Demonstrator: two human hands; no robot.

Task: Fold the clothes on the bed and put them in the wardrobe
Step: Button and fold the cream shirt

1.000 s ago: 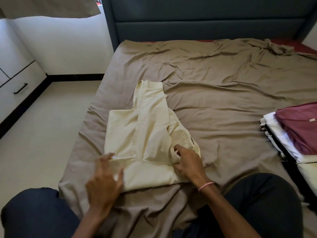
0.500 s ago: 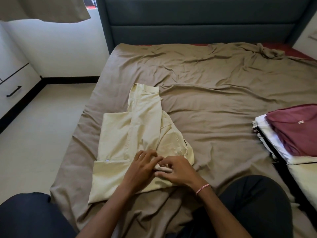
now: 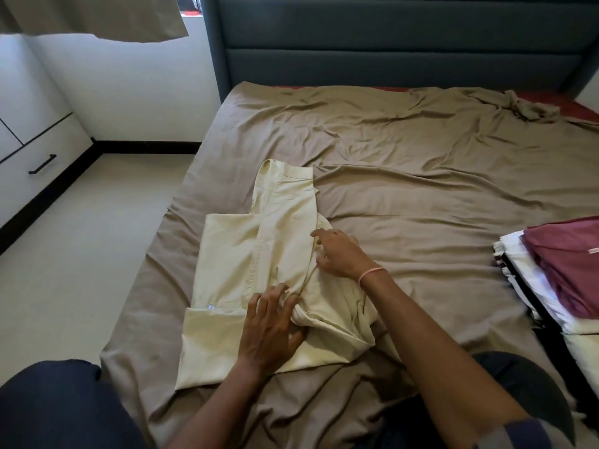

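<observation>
Pale yellow cotton shirt (image 3: 285, 228) half-folded on brown-sheeted bed (image 3: 421, 205), long axis 12 to 6. Left grip (image 3: 272, 332) spread, pressing its middle; right grip (image 3: 340, 254) relaxed, touching the unfolded 3 o'clock side, nearer.

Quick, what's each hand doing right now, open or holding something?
Left hand: open, fingers spread, pressing the cream shirt.
Right hand: open, resting on the same shirt.

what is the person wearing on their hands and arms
Both forearms are bare. The right hand has a thin pink-and-white bracelet at its wrist, and a grey and dark blue sleeve edge shows higher up. The left hand wears nothing visible.
</observation>
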